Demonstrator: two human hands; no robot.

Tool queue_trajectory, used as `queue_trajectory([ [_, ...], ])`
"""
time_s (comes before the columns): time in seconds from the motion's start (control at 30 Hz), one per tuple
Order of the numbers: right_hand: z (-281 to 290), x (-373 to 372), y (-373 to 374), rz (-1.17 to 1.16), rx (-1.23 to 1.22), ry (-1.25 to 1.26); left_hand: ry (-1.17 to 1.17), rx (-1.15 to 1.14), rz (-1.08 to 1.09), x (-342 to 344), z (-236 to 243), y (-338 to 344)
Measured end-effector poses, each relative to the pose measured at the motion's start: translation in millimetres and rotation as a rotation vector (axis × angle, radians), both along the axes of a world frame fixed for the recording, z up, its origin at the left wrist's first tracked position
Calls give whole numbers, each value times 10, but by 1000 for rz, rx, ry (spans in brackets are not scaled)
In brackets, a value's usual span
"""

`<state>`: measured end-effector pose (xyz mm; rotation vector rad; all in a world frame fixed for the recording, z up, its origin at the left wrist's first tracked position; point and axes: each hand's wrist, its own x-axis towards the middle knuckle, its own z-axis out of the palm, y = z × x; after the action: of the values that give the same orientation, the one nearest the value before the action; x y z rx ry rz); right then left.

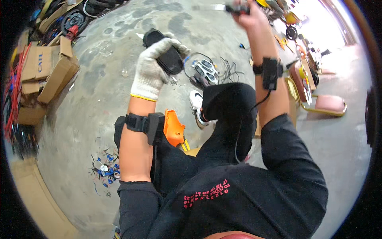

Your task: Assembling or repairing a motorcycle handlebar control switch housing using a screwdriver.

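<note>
My left hand, in a white knit glove with a yellow cuff edge, grips a black elongated padded piece with rounded ends. What this piece belongs to I cannot tell. My bare right hand is raised far out near the upper edge. Its fingers close on the dark handle of a tool whose narrow silvery end points left. Motion blur hides the tool's exact kind. The two hands are well apart, and the tool does not touch the black piece.
A white-and-grey part with cables lies beyond my knee. An orange plastic piece is by my lap. Blue and white scraps litter the floor at left, near cardboard boxes. A pink-seated chair stands at right.
</note>
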<state>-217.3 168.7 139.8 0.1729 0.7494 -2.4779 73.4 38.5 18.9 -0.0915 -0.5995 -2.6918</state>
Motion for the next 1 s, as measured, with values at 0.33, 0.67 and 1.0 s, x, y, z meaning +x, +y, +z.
queue_trajectory([
  [0.33,-1451,273,-144,91,453,10,-308,122,120,52,-221,11],
  [0.67,-1303,567,-493,240,219,122,-610,62,305,-119,-189,-12],
  [1.0,-1246,840,-675,100,305,454,-558,218,355,-504,-241,-192],
])
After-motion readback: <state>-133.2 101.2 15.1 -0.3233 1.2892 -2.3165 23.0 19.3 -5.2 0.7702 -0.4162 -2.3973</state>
